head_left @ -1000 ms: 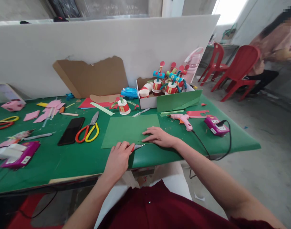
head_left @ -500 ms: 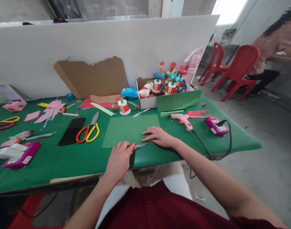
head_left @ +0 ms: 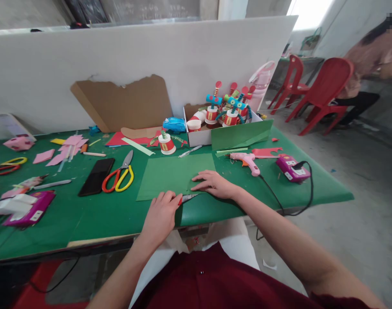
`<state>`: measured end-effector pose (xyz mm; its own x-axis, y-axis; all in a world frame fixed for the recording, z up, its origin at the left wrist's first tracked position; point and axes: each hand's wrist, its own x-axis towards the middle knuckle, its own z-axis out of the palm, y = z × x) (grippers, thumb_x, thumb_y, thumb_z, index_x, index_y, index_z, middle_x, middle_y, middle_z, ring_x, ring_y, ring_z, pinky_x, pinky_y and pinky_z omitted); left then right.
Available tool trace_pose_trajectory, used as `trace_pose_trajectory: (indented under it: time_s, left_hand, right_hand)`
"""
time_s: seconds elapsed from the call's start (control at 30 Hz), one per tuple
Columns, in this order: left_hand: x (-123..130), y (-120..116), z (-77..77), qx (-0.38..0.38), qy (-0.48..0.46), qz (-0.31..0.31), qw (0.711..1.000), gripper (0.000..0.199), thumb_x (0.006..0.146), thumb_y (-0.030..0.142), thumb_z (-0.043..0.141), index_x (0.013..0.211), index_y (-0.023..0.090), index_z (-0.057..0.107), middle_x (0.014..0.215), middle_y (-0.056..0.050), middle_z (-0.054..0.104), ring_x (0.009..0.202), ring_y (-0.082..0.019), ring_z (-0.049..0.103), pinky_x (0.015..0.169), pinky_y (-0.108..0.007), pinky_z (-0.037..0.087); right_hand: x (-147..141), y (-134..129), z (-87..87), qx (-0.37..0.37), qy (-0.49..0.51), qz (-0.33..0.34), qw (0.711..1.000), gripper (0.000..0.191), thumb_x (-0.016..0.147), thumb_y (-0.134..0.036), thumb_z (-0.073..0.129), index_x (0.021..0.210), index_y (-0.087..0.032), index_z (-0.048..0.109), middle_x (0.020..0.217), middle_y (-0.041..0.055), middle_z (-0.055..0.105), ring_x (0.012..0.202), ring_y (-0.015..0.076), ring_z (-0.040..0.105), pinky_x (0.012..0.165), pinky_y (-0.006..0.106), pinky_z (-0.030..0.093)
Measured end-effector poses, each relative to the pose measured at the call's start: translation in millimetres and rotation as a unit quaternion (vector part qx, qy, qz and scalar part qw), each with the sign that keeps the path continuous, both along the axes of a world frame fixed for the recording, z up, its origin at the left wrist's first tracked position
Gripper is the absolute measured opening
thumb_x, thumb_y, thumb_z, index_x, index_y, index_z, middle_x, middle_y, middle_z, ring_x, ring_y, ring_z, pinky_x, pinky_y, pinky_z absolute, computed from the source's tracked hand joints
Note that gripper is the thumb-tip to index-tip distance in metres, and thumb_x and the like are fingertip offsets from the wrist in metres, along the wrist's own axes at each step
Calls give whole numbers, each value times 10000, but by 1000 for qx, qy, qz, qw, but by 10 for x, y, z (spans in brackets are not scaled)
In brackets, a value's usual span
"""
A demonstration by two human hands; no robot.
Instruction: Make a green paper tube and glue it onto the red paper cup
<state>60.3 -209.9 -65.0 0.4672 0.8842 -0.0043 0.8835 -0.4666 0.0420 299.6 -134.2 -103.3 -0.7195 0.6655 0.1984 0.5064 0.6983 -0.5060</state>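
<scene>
A sheet of green paper [head_left: 170, 171] lies on the table in front of me. My left hand [head_left: 162, 210] is closed around a red-handled knife [head_left: 188, 198], whose pointed grey blade lies along the near edge of the sheet. Most of the handle is hidden under my fingers. My right hand [head_left: 213, 185] rests flat on the sheet's near right corner, fingers stretched out and pointing left, just beyond the blade tip. Left of the paper are scissors [head_left: 120, 174] with one red and one yellow handle.
A phone [head_left: 97, 177] lies left of the scissors. Behind the paper stand a paper-cup figure [head_left: 167, 145] and a box [head_left: 199, 139] of similar figures. On the right are a pink glue gun [head_left: 246, 162] and a purple power socket [head_left: 292, 169] with cable.
The knife blade has slid slightly to the right along the paper's near edge. My right hand has stayed in place, and the camera view has shifted a little.
</scene>
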Motion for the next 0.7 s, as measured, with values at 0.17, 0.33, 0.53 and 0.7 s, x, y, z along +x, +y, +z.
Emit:
trace_pose_trajectory:
  time_s: [0.17, 0.33, 0.53, 0.7]
  left_hand:
    - [18, 2, -5, -2, -10, -2, 1000, 386, 939, 141, 321, 1220, 207, 577, 1063, -91, 581, 940, -223, 504, 750, -349, 412]
    - [18, -4, -7, 13, -5, -7, 1000, 387, 943, 155, 311, 1217, 219, 577, 1058, -87, 584, 928, -217, 502, 739, -345, 414]
    - [-102, 46, 32, 2, 3, -33, 999, 398, 921, 119, 340, 1221, 212, 584, 1081, -97, 586, 946, -229, 511, 763, -353, 409]
    - [-120, 53, 4, 10, -4, -28, 1000, 390, 928, 145, 340, 1221, 217, 587, 1081, -104, 584, 949, -237, 517, 771, -358, 415]
  right_hand:
    - [13, 19, -7, -2, 1, 2, 1000, 315, 930, -202, 489, 1128, -329, 698, 1285, 29, 618, 1216, 208, 497, 1093, 445, 311]
    - [-34, -21, 12, -6, -2, -2, 1000, 309, 934, -206, 488, 1115, -337, 702, 1281, 24, 617, 1228, 206, 492, 1092, 445, 310]
    - [-88, -116, 109, -17, 16, -28, 999, 312, 963, -270, 452, 1188, -260, 668, 1252, 77, 633, 1174, 198, 535, 1043, 399, 372]
    - [139, -34, 158, -9, 12, -48, 999, 322, 967, -315, 452, 1234, -299, 632, 1301, 51, 604, 1217, 201, 500, 1091, 429, 306]
